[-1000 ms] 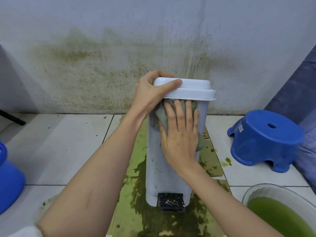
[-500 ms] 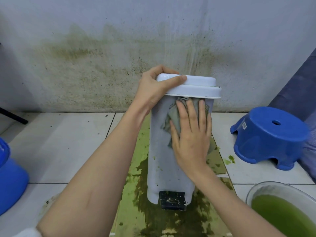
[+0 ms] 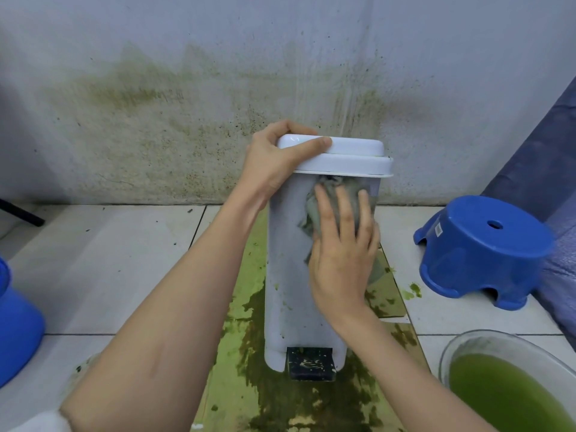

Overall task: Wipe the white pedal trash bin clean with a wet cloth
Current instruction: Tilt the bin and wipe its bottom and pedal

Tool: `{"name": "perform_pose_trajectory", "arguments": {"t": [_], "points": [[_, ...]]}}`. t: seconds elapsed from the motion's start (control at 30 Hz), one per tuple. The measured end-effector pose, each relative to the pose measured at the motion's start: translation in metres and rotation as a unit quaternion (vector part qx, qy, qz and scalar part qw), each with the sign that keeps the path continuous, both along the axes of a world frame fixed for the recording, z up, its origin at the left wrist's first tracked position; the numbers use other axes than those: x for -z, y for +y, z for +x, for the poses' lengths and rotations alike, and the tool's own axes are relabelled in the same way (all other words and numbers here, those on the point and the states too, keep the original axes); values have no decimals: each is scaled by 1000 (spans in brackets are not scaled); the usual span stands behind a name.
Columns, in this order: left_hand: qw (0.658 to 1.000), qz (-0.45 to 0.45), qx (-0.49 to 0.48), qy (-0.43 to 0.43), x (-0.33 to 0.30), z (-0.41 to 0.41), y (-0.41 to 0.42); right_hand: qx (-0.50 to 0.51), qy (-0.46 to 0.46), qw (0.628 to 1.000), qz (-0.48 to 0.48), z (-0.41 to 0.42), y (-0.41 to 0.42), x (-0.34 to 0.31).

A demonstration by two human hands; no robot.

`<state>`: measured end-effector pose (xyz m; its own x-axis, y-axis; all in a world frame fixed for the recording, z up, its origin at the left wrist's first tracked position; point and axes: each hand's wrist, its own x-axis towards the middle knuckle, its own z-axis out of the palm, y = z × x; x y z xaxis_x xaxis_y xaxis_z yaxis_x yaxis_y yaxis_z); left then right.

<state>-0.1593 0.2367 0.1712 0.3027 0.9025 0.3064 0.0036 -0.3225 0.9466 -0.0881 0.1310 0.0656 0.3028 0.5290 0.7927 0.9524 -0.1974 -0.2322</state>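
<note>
White bin [image 3: 290, 275] stands upright on stained floor mat [image 3: 246, 307] by wall. Left hand [image 3: 274, 160] grips lid [image 3: 352, 157] corner; right hand [image 3: 341, 251], fingers straight, presses grey cloth [image 3: 336, 194] flat on bin front just under lid

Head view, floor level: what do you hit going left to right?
Blue bucket → white bin, with the right hand pressing the cloth on its front → blue stool → bowl of green water.

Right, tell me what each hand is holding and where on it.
Left hand grips the bin lid at its left end. Right hand holds nothing; its flat fingers press the cloth against the bin's front.
</note>
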Motion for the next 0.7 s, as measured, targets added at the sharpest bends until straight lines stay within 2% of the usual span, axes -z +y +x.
{"name": "perform_pose_trajectory", "arguments": {"t": [0.13,0.2,0.3,0.47,0.57,0.63,0.7], "points": [[1000,-8,-2,-6,2,-10,4,-81,-161,982,-47,-17,-28,52],[1000,-1,5,-8,5,-16,2,-90,-220,968,-77,-18,-34,58],[1000,8,14,-7,7,-20,-2,-68,-222,971,-56,-19,-18,30],[1000,1,31,0,5,-21,-5,-51,-132,990,7,-17,8,-9],[1000,-6,26,2,4,-24,-3,-52,-142,988,-10,-18,-10,26],[1000,-12,21,-7,5,-29,-1,-85,-190,975,-70,-14,-37,69],[1000,-10,21,-12,8,-32,-2,-133,-252,947,-147,-2,-64,103]]}}
